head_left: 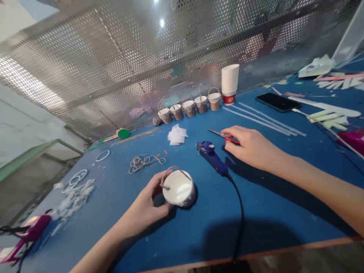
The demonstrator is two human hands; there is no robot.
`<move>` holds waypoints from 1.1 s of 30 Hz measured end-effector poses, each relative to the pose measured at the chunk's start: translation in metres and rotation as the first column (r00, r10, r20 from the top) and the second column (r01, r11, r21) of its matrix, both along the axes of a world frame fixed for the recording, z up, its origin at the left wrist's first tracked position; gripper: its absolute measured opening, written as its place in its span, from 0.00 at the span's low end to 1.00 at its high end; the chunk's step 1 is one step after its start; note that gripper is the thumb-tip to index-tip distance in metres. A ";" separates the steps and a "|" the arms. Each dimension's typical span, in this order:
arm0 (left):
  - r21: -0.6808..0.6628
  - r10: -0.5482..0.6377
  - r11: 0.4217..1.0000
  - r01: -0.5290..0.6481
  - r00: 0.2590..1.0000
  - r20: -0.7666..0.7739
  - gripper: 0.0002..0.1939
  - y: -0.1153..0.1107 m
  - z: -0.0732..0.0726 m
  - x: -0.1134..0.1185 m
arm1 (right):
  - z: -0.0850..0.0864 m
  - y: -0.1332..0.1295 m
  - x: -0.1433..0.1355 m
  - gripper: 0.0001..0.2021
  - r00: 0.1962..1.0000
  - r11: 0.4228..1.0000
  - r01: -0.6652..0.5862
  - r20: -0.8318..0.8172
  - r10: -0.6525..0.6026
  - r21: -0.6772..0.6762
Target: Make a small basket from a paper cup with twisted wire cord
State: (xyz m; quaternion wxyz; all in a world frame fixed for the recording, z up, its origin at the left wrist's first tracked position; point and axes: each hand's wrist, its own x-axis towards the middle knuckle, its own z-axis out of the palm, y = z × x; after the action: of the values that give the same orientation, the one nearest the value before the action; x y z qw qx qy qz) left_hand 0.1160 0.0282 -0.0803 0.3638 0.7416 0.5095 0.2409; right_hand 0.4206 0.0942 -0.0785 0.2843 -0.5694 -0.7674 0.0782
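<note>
A: What is in each grip?

B: The left grip [150, 203] is curled around one small cup [179, 191], white inside, with a twine handle [174, 167] arched over its rim. The right grip [247, 146] is closed about one pair of scissors [216, 132] with red handles, the blades pointing away to the left.

A: Where is that cup?

B: At the near middle of the blue table [176, 242], tipped a little toward the camera. I can't tell whether its base touches down. One blue glue gun [213, 158] lies between the two hands, its black cord [241, 204] running to the near edge.

A: How many cups besides that one?

B: Five in a row [189, 109] along the far side; the rightmost has its handle loop standing up. Just left of them sits one ball of twine [157, 121]. To their right is one stack of paper cups [229, 85], nested too closely for a sure count.

A: Any label?

B: The lowest cup in the stack shows a red band [229, 99] with a pale emblem, too small to read.

A: And the rest?

B: Three translucent sticks [256, 120], one dark phone [278, 102], one loose tangle of twine [142, 163], one pile of white squares [177, 135], and two magenta tools, one at the left edge [35, 231] and one at the right.
</note>
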 end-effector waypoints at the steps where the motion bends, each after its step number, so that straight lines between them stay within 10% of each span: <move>1: 0.002 -0.009 1.000 0.009 1.000 -0.001 0.34 0.000 -0.001 -0.001 | 0.002 -0.004 -0.005 0.17 0.999 0.998 -0.026 -0.045 0.024 -0.061; 5: -0.001 -0.017 1.000 0.017 1.000 -0.007 0.38 -0.002 -0.003 -0.001 | -0.003 -0.007 -0.028 0.21 0.988 0.954 -0.119 -0.130 0.086 -0.275; 14: -0.041 0.088 0.996 -0.083 0.987 0.131 0.36 -0.007 -0.003 0.010 | -0.021 0.010 -0.044 0.06 0.953 0.951 -0.078 -0.301 -0.016 -0.299; 20: -0.032 0.135 0.991 -0.131 0.971 0.197 0.32 -0.010 -0.005 0.010 | 0.015 -0.043 -0.018 0.08 0.710 0.887 -0.360 -0.702 0.059 -0.289; 25: -0.001 0.160 0.987 -0.164 0.962 0.223 0.32 -0.010 -0.010 0.009 | 0.028 -0.090 -0.018 0.05 0.754 0.776 -0.410 -0.657 -0.008 -0.479; 29: 0.014 0.153 0.987 -0.160 0.962 0.226 0.31 -0.013 -0.009 0.013 | 0.019 -0.096 -0.039 0.04 0.711 0.780 -0.544 -0.664 0.231 -0.311; 33: 0.030 0.158 0.985 -0.170 0.958 0.239 0.31 -0.015 -0.009 0.014 | 0.014 -0.091 -0.061 0.06 0.693 0.749 -0.564 -0.692 0.202 -0.347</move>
State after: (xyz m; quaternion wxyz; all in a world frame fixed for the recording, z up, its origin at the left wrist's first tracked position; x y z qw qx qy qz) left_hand 0.1299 0.0134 -0.0889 0.3818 0.6720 0.5161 0.3691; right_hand 0.3596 0.0037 -0.0646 0.3230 -0.3857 -0.6830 0.5296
